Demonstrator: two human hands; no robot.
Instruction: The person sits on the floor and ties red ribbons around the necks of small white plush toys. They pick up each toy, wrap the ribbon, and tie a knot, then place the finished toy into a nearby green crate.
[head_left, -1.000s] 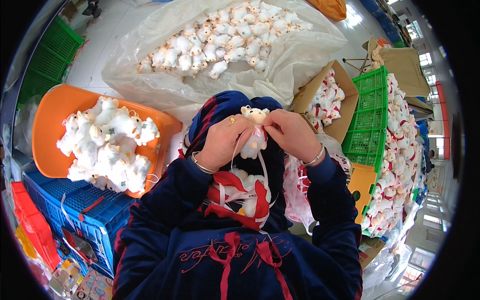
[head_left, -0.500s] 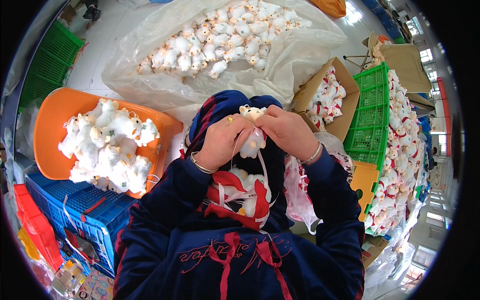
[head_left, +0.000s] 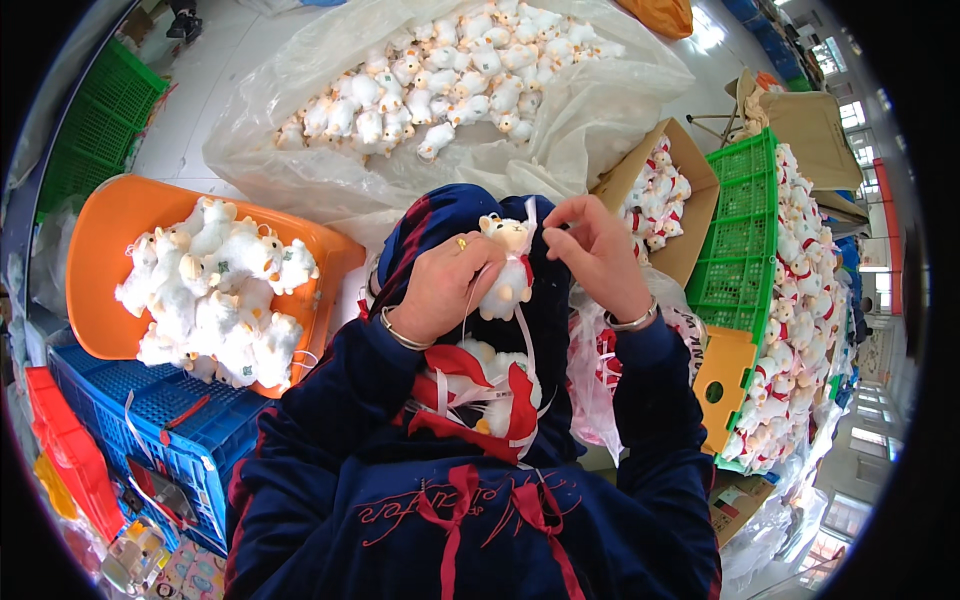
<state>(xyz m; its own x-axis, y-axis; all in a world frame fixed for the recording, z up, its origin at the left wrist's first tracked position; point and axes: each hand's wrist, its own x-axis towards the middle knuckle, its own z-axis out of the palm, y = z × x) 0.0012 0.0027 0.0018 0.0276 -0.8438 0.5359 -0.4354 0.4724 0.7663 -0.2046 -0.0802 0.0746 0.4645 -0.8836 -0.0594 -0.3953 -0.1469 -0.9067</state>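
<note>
My left hand (head_left: 448, 282) is closed on the side of a small white plush animal (head_left: 503, 290) with a cream face, held upright above my lap. A red band shows at its neck, and a pale ribbon (head_left: 531, 214) stands up beside its head. My right hand (head_left: 597, 250) is just right of the toy, thumb and forefinger drawn together near the ribbon; whether they grip anything is too small to tell. Another pale ribbon hangs below the toy. On my lap lie red fabric pieces (head_left: 522, 400) with white ribbons and white plush among them.
An orange tub (head_left: 98, 270) of white plush toys stands at left above a blue crate (head_left: 110, 390). Ahead lies a clear plastic sheet (head_left: 255, 120) with many toys. At right are a cardboard box (head_left: 700, 205) and green crate (head_left: 735, 240) beside red-scarved toys (head_left: 790, 340).
My right hand has moved off the toy to the right. The toy's face and red neck band now show more, and a ribbon end sticks up beside its head. My left hand keeps its hold.
</note>
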